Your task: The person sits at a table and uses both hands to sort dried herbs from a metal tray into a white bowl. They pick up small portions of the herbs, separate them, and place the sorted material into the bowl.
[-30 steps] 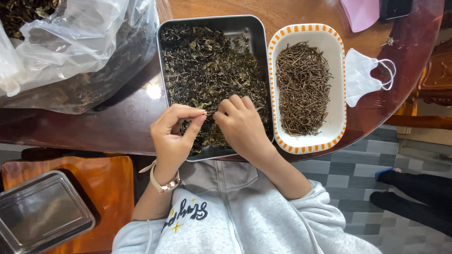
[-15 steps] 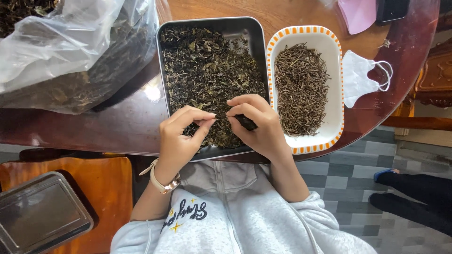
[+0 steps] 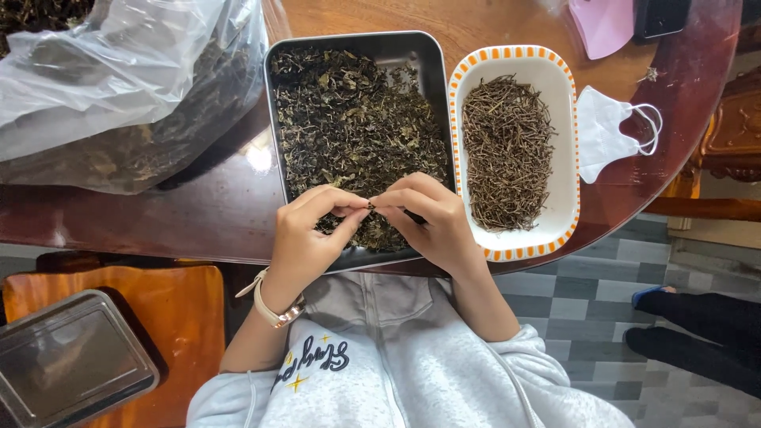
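A metal tray full of dark dried leaves lies on the wooden table in front of me. My left hand and my right hand meet over the tray's near end, fingertips pinched together on one small dried leaf piece. To the right stands a white dish with an orange-striped rim, holding a pile of thin brown stems. A watch with a pale strap sits on my left wrist.
A big clear plastic bag of dried leaves fills the table's left. A white face mask lies right of the dish. A pink item and a dark phone lie at the far edge. A metal lid rests on a wooden stool.
Both hands have shifted slightly toward the right and nearer to me over the tray, and the fingertips have come together on a leaf piece.
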